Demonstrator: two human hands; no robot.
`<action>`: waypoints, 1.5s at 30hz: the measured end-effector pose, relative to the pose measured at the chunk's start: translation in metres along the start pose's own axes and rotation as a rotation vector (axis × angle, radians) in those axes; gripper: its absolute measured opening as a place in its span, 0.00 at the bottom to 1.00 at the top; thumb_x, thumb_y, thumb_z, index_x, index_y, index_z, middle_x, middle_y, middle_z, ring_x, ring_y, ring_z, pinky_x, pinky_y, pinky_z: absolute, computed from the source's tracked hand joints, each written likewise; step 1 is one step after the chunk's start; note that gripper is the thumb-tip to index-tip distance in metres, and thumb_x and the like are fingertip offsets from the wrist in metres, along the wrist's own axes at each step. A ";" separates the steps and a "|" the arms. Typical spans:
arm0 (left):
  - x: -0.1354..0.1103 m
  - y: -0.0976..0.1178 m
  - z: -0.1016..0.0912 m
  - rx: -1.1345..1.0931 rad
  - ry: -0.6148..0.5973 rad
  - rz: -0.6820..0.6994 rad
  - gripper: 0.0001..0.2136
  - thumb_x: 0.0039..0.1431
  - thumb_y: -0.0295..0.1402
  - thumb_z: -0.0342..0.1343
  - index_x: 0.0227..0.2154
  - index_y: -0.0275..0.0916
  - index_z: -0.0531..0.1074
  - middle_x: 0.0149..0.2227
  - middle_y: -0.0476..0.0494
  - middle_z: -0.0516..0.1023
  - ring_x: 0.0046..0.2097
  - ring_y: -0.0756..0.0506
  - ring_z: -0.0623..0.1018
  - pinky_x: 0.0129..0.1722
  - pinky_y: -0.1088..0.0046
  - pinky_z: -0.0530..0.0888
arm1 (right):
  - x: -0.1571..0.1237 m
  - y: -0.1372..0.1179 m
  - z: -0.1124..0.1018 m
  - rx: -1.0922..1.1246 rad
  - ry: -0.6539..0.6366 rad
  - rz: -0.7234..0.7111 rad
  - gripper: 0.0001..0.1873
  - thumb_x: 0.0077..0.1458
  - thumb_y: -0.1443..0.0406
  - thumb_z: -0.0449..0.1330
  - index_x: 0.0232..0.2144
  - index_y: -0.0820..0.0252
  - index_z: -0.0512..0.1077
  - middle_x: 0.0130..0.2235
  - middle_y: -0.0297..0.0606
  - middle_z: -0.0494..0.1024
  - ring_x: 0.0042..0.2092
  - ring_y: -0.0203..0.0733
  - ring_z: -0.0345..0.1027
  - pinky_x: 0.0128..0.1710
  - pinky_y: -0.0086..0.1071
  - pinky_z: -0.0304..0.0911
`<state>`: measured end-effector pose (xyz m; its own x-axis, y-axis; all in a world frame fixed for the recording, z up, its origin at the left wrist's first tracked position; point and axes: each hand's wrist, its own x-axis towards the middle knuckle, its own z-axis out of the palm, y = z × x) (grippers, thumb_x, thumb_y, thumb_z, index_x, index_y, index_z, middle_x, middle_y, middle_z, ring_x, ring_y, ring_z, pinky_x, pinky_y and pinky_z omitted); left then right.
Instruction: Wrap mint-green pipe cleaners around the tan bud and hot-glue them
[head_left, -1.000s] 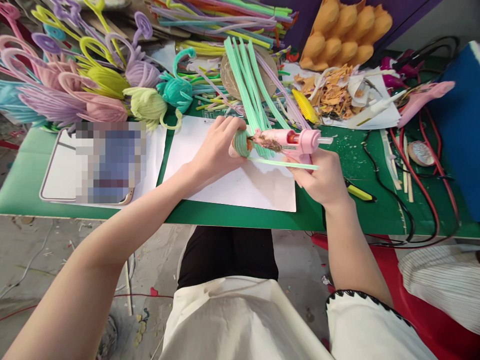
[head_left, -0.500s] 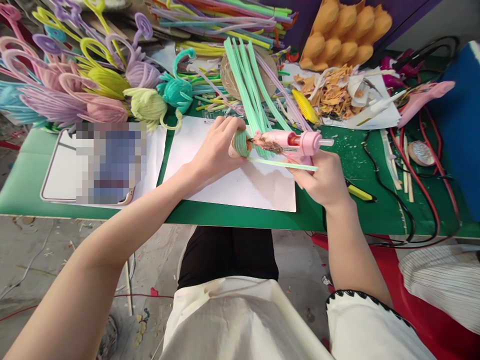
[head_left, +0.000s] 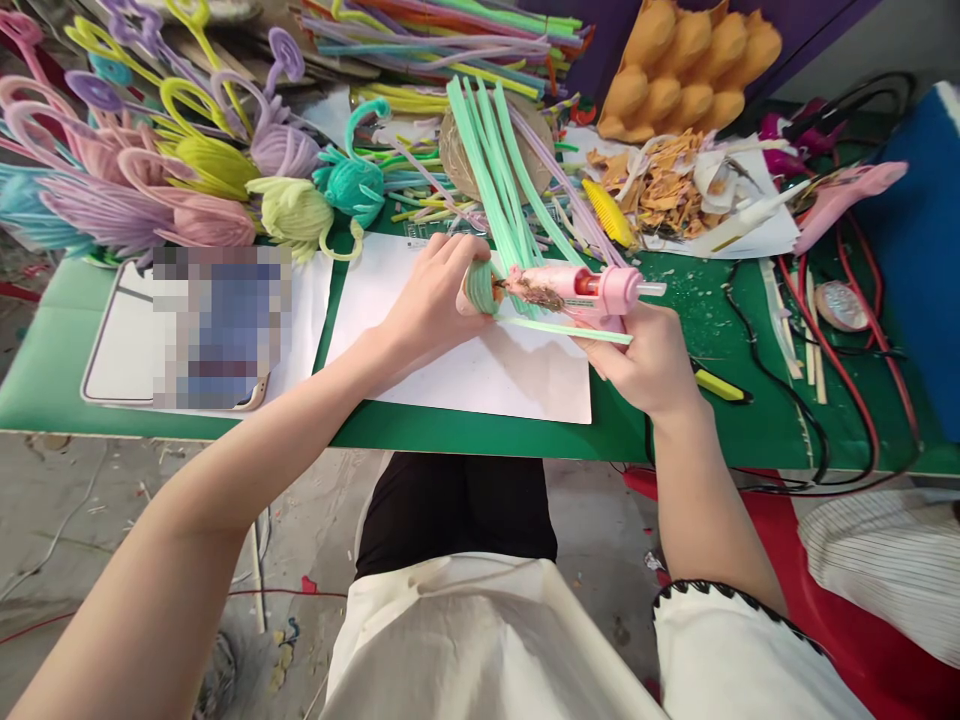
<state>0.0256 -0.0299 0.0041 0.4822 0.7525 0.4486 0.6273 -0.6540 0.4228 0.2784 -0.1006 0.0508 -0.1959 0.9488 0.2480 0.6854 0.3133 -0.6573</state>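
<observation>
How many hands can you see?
2. The left hand, over the white paper, holds a green piece; the right hand, farther right, grips a pink glue gun. Others may be hidden.

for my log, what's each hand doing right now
Left hand: closed around a green-wrapped piece.
Right hand: closed on a pink glue gun; grip on the green strip unclear.

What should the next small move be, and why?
Perhaps ease the glue gun back, making room for the green strip: the nozzle sits right by the wrapped piece in the left hand, and the strip stretches unwrapped toward the right hand.
</observation>
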 end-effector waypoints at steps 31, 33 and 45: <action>0.000 -0.002 0.001 -0.016 -0.011 -0.018 0.22 0.53 0.33 0.66 0.48 0.45 0.64 0.49 0.42 0.75 0.49 0.36 0.72 0.49 0.55 0.73 | -0.005 0.008 -0.001 -0.147 -0.026 -0.071 0.15 0.62 0.53 0.60 0.28 0.55 0.72 0.26 0.36 0.74 0.27 0.43 0.66 0.28 0.37 0.59; 0.001 -0.001 0.000 -0.017 -0.009 -0.026 0.21 0.53 0.34 0.66 0.47 0.45 0.64 0.49 0.42 0.76 0.50 0.36 0.72 0.49 0.55 0.73 | -0.005 0.009 -0.001 -0.157 -0.024 -0.069 0.15 0.62 0.53 0.60 0.28 0.54 0.72 0.25 0.36 0.73 0.27 0.43 0.66 0.29 0.37 0.59; 0.001 -0.001 0.001 -0.017 -0.006 -0.040 0.20 0.53 0.34 0.65 0.47 0.44 0.65 0.48 0.41 0.76 0.49 0.35 0.73 0.48 0.53 0.74 | -0.006 0.007 -0.001 -0.142 0.002 -0.052 0.16 0.61 0.50 0.61 0.28 0.52 0.74 0.27 0.38 0.78 0.29 0.47 0.72 0.28 0.38 0.63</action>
<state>0.0261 -0.0288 0.0037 0.4607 0.7785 0.4262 0.6355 -0.6246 0.4539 0.2852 -0.1037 0.0455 -0.2326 0.9313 0.2803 0.7670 0.3529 -0.5359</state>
